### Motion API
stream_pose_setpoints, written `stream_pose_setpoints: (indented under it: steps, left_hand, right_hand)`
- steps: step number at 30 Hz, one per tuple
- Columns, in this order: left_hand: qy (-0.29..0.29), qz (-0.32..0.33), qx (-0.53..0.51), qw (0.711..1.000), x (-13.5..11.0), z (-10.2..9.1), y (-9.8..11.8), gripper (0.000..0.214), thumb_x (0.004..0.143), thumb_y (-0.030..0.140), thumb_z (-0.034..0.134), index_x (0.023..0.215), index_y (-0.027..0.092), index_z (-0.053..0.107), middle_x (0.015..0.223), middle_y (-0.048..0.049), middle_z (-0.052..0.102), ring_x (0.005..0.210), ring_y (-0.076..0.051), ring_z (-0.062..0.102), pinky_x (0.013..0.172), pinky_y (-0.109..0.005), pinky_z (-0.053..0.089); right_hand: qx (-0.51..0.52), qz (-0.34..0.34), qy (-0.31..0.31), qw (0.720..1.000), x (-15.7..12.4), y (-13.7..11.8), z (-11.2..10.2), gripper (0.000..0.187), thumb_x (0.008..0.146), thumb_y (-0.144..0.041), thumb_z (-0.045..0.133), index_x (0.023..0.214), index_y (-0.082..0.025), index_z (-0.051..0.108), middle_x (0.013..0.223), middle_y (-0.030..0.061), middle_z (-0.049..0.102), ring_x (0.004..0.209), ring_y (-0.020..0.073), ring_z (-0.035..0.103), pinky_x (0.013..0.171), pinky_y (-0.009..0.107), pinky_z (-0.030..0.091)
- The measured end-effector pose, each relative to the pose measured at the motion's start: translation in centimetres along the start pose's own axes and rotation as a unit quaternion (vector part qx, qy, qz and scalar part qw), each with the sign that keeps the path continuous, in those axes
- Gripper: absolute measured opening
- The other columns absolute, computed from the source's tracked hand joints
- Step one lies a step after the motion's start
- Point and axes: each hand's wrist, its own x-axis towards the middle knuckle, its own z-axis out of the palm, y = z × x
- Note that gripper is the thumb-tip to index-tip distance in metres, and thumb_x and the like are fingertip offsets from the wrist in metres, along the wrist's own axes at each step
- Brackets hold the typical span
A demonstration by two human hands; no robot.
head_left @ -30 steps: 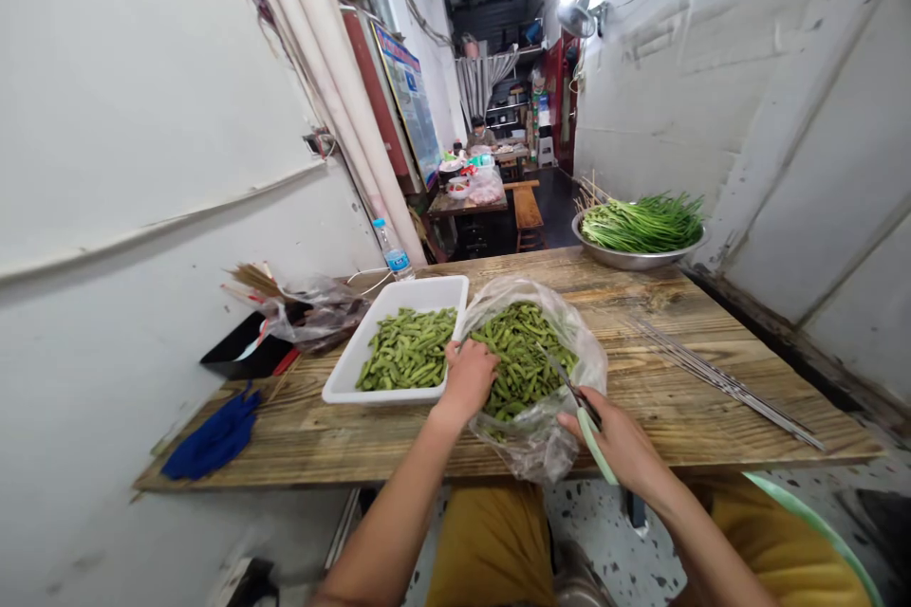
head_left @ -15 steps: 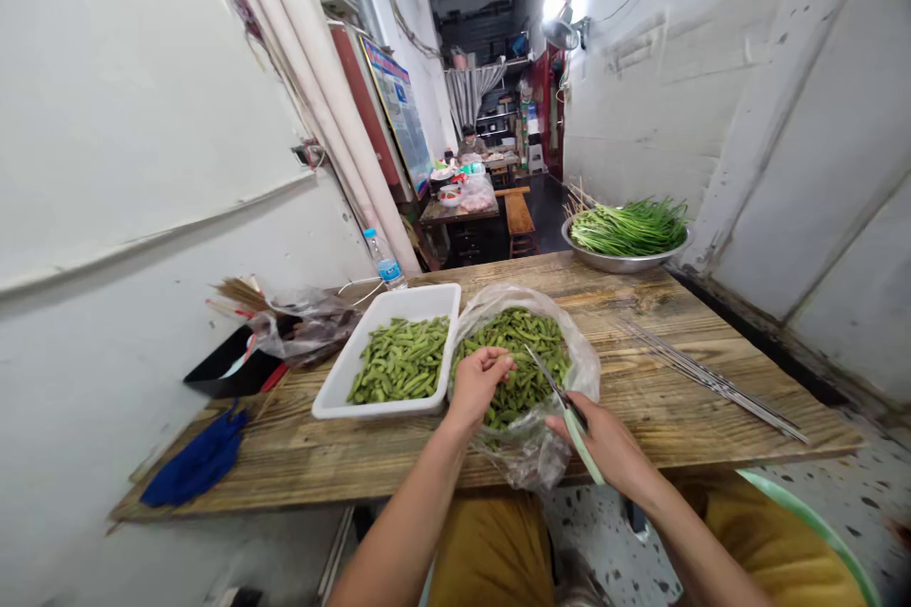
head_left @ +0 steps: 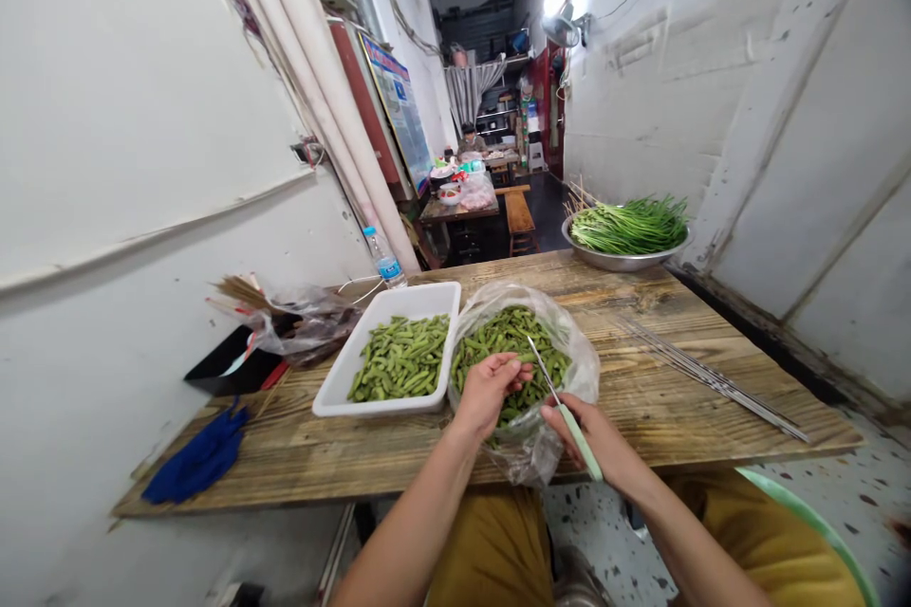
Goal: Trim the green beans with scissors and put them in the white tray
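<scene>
Green edamame pods [head_left: 509, 327] fill a clear plastic bag [head_left: 580, 356] that lies opened out in front of me. Over the pods, my left hand [head_left: 488, 389] is closed in a pinch on an edamame pod, mostly hidden by the fingers. My right hand [head_left: 594, 436] grips a pair of scissors with pale green handles [head_left: 580, 441]. Their blades look closed and point up and to the left, the tip close to my left fingertips. Left of the bag, a white plastic tray [head_left: 331, 394] holds more edamame pods [head_left: 402, 360].
Metal skewers [head_left: 718, 384] lie on the wooden table [head_left: 641, 303] at right, below a metal bowl [head_left: 626, 260] of green stalks [head_left: 630, 228]. A water bottle [head_left: 385, 261], black box [head_left: 232, 360] and blue cloth [head_left: 199, 460] are at left. A person [head_left: 470, 140] sits far back.
My left hand has shifted slightly right, towards the scissors. The scissors have turned a little in my right hand, and their blades have come together.
</scene>
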Motion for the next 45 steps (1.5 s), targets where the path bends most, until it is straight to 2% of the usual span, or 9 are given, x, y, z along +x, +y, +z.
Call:
stream_pose_setpoints:
  steps: [5,10,15,20,26,31,40,43,45]
  left_hand:
    - [0.009,0.006,0.003,1.0,0.1,-0.2,-0.6,0.035,0.062,0.03,0.073,0.088,0.012,0.058,0.076,-0.0058,0.068,0.065,-0.012,0.06,0.06,-0.022,0.041]
    - [0.068,0.073,0.055,0.994,1.0,-0.9,-0.6,0.028,0.057,0.024,0.075,0.08,0.011,0.065,0.057,0.0037,0.055,0.051,-0.004,0.044,0.052,-0.018,0.033]
    - [0.024,0.068,0.046,0.996,0.8,-1.0,-0.1,0.027,0.063,0.029,0.071,0.083,0.013,0.063,0.071,-0.0003,0.059,0.061,-0.008,0.051,0.056,-0.02,0.04]
    - [-0.027,0.078,0.101,0.991,0.7,-0.9,0.0,0.037,0.07,0.034,0.065,0.101,0.015,0.059,0.076,-0.003,0.063,0.061,-0.011,0.054,0.052,-0.02,0.039]
    - [-0.029,0.092,0.219,0.971,0.9,-1.5,-0.4,0.033,0.077,0.037,0.055,0.098,0.013,0.063,0.066,-0.0004,0.058,0.048,-0.007,0.037,0.047,-0.02,0.029]
    - [-0.087,0.126,0.319,0.935,0.4,-1.5,0.3,0.028,0.079,0.037,0.051,0.067,0.014,0.061,0.061,-0.0001,0.052,0.056,-0.01,0.039,0.054,-0.021,0.031]
    - [-0.139,0.116,0.317,0.931,0.1,-1.6,0.9,0.031,0.078,0.039,0.051,0.06,0.015,0.059,0.055,0.0015,0.048,0.055,-0.011,0.038,0.056,-0.021,0.031]
    - [-0.098,0.119,0.349,0.924,0.3,-2.6,0.9,0.027,0.079,0.035,0.049,0.068,0.015,0.065,0.058,-0.0001,0.055,0.055,-0.012,0.044,0.058,-0.023,0.036]
    - [-0.009,0.156,0.403,0.902,0.2,-3.8,1.8,0.022,0.078,0.03,0.05,0.078,0.017,0.068,0.069,-0.0031,0.062,0.064,-0.015,0.052,0.065,-0.026,0.041]
  right_hand:
    - [0.002,0.014,0.008,1.0,0.2,0.6,0.0,0.039,0.078,-0.057,0.051,0.073,-0.018,0.057,0.041,-0.0072,0.039,0.041,0.011,0.042,0.044,0.022,0.035]
    - [-0.021,0.008,0.01,1.0,0.1,1.3,-0.2,0.038,0.076,-0.056,0.053,0.081,-0.018,0.06,0.044,-0.0057,0.047,0.047,0.0134,0.05,0.049,0.023,0.04]
    - [-0.066,-0.004,0.014,0.998,-0.3,1.3,-0.6,0.041,0.078,-0.053,0.053,0.095,-0.017,0.061,0.069,0.0015,0.064,0.068,0.0192,0.059,0.065,0.028,0.046]
    - [-0.105,-0.023,0.011,0.994,-0.7,0.2,-1.0,0.049,0.079,-0.051,0.052,0.114,-0.017,0.056,0.097,0.0079,0.067,0.084,0.0228,0.061,0.078,0.031,0.045]
    - [-0.213,-0.03,0.055,0.975,-0.4,0.1,-1.3,0.053,0.077,-0.052,0.053,0.118,-0.018,0.056,0.101,0.0111,0.067,0.084,0.0244,0.062,0.076,0.031,0.045]
    - [-0.259,-0.021,0.037,0.965,-0.2,0.2,-1.7,0.057,0.077,-0.055,0.05,0.119,-0.017,0.055,0.103,0.0126,0.065,0.085,0.025,0.062,0.074,0.031,0.045]
    - [-0.188,-0.022,0.005,0.982,-0.7,-0.7,-1.6,0.035,0.078,-0.047,0.052,0.098,-0.021,0.064,0.087,0.0063,0.07,0.074,0.0225,0.062,0.067,0.027,0.043]
    - [-0.166,-0.025,-0.004,0.986,-0.6,-0.4,-1.6,0.034,0.079,-0.048,0.051,0.092,-0.02,0.066,0.08,0.0058,0.071,0.071,0.0234,0.063,0.066,0.028,0.043]
    - [-0.176,-0.018,-0.001,0.984,-0.5,0.2,-1.8,0.036,0.08,-0.049,0.049,0.092,-0.019,0.065,0.076,0.0056,0.07,0.068,0.0236,0.062,0.064,0.028,0.043]
